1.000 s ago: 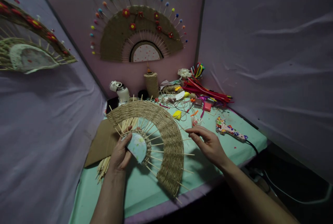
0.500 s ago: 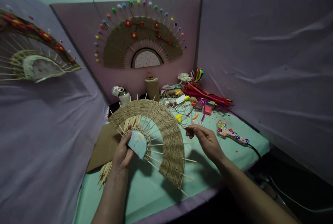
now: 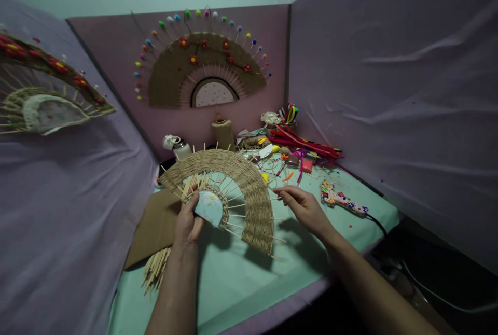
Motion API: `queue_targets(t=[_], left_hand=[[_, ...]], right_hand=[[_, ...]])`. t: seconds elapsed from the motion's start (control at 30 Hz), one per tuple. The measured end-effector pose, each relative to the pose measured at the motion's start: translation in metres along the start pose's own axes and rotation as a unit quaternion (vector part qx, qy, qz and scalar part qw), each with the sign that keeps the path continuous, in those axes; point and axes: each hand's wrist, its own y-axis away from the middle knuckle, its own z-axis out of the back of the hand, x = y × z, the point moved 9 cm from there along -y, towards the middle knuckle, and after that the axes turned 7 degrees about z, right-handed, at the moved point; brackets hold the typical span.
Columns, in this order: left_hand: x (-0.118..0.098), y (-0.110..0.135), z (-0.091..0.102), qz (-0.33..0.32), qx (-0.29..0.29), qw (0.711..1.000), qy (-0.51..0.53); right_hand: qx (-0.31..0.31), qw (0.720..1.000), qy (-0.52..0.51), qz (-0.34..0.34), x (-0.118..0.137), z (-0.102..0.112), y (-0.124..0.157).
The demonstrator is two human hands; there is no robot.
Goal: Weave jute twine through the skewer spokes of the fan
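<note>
Gripping woven fan hub: left hand; right hand pinching skewer tip; no legible writing.

A twine spool stands at the table's back edge, with a patterned glue gun well to its right, pipe cleaners between them, and a finished fan on the wall above it.

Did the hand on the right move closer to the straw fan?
Yes. The right hand has slid left, away from the glue gun, and its fingertips now touch the woven fan at its edge.
</note>
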Motion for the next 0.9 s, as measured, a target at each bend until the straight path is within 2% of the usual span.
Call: queue_targets(t=[0.23, 0.43, 0.6, 0.73, 0.8, 0.9], left_hand=[[-0.012, 0.006, 0.007, -0.068, -0.036, 0.996, -0.037], [-0.014, 0.006, 0.008, -0.09, -0.041, 0.995, -0.024], [-0.014, 0.006, 0.01, -0.089, -0.051, 0.995, -0.003], [-0.009, 0.005, 0.007, -0.068, -0.033, 0.997, 0.021], [-0.008, 0.006, 0.006, -0.065, -0.029, 0.997, 0.042], [-0.007, 0.007, 0.005, -0.055, -0.027, 0.996, 0.068]], right_hand=[[-0.014, 0.993, 0.103, 0.061, 0.007, -0.002, 0.005], [-0.035, 0.99, 0.113, 0.074, 0.01, 0.001, 0.01], [-0.036, 0.998, 0.04, 0.028, 0.0, -0.002, 0.012], [-0.037, 0.996, -0.085, -0.01, -0.006, -0.003, 0.013], [-0.022, 0.99, -0.135, -0.017, -0.005, -0.007, 0.012], [0.01, 0.987, -0.158, -0.008, -0.002, -0.014, 0.009]])
